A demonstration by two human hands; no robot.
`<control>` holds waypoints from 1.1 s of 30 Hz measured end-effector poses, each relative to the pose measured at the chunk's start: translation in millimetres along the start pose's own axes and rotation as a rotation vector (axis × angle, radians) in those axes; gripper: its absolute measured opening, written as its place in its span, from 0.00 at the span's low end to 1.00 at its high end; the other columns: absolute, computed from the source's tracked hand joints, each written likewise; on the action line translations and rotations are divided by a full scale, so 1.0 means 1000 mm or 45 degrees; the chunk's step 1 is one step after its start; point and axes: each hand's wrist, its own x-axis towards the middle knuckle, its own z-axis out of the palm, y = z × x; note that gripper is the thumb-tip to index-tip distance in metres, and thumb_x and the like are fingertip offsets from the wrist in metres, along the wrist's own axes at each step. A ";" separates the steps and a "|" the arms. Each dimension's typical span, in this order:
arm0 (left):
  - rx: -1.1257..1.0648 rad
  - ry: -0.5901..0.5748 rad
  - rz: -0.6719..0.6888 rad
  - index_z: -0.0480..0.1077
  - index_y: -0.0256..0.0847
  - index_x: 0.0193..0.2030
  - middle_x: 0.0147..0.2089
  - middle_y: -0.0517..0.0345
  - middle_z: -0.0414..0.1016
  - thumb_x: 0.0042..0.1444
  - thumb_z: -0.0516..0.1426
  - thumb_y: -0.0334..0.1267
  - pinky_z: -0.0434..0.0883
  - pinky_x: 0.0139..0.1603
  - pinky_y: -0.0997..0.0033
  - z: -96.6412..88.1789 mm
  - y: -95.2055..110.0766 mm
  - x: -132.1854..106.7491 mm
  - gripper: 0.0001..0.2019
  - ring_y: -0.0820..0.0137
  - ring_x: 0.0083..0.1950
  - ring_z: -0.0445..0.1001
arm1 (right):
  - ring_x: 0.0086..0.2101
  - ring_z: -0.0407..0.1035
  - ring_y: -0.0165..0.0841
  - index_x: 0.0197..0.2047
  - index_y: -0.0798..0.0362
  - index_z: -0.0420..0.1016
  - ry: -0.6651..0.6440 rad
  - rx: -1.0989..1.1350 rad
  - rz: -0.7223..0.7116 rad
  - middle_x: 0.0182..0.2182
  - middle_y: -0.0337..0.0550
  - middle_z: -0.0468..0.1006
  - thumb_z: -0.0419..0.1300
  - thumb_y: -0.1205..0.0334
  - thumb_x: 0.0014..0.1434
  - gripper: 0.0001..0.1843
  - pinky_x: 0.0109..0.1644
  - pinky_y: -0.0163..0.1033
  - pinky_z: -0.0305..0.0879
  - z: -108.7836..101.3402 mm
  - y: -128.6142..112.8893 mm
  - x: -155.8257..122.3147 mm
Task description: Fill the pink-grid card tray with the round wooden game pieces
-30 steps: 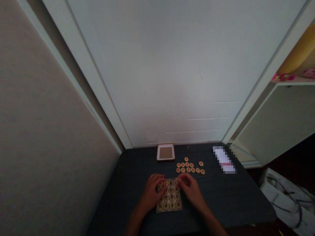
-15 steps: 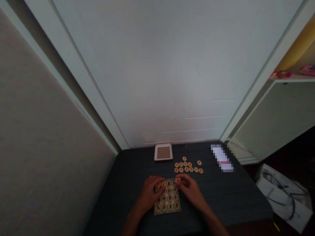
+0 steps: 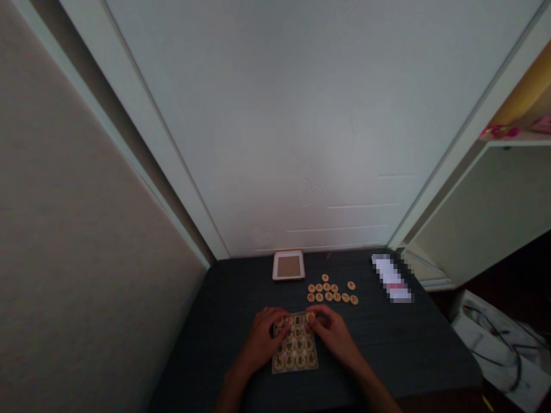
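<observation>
The tray (image 3: 297,354) lies near the front edge of the counter (image 3: 408,344), nearly full of round discs. About a dozen loose discs (image 3: 329,291) lie just beyond it. The right hand (image 3: 333,332) has a narrow grip, fingertips closed on a disc (image 3: 310,316) at the tray's far right corner. The left hand (image 3: 263,335) curls over the far left corner; I cannot tell its grip. There is bare counter on both sides, and a lid (image 3: 288,265) sits against the wall.

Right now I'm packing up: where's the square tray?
Head view: the square tray sits at the far edge of the table, just left of the loose round pieces.
</observation>
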 end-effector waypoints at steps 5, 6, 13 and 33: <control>0.008 -0.034 0.028 0.76 0.52 0.53 0.53 0.54 0.78 0.62 0.60 0.43 0.69 0.60 0.55 0.003 -0.008 -0.004 0.12 0.60 0.56 0.74 | 0.36 0.77 0.36 0.49 0.50 0.75 -0.022 0.024 0.020 0.34 0.39 0.82 0.72 0.48 0.52 0.24 0.41 0.38 0.71 0.002 0.003 0.001; 0.012 -0.030 0.031 0.77 0.53 0.53 0.54 0.55 0.78 0.63 0.60 0.43 0.69 0.61 0.54 0.004 -0.009 -0.004 0.12 0.60 0.57 0.74 | 0.36 0.77 0.36 0.48 0.50 0.76 -0.017 0.015 0.019 0.33 0.39 0.82 0.71 0.47 0.52 0.24 0.41 0.38 0.71 0.002 0.003 0.001; -0.004 0.036 0.005 0.78 0.52 0.50 0.52 0.53 0.78 0.66 0.56 0.44 0.69 0.61 0.53 0.011 -0.012 -0.006 0.11 0.60 0.56 0.74 | 0.36 0.77 0.38 0.44 0.51 0.79 -0.016 -0.097 -0.026 0.33 0.42 0.81 0.65 0.42 0.58 0.21 0.42 0.40 0.72 0.002 -0.001 0.004; -0.013 0.042 0.024 0.78 0.54 0.51 0.55 0.53 0.78 0.63 0.59 0.42 0.70 0.60 0.50 0.006 -0.007 -0.010 0.12 0.57 0.57 0.73 | 0.32 0.74 0.34 0.41 0.50 0.80 0.051 -0.692 -0.227 0.32 0.41 0.81 0.60 0.51 0.63 0.13 0.37 0.36 0.67 0.021 0.008 0.015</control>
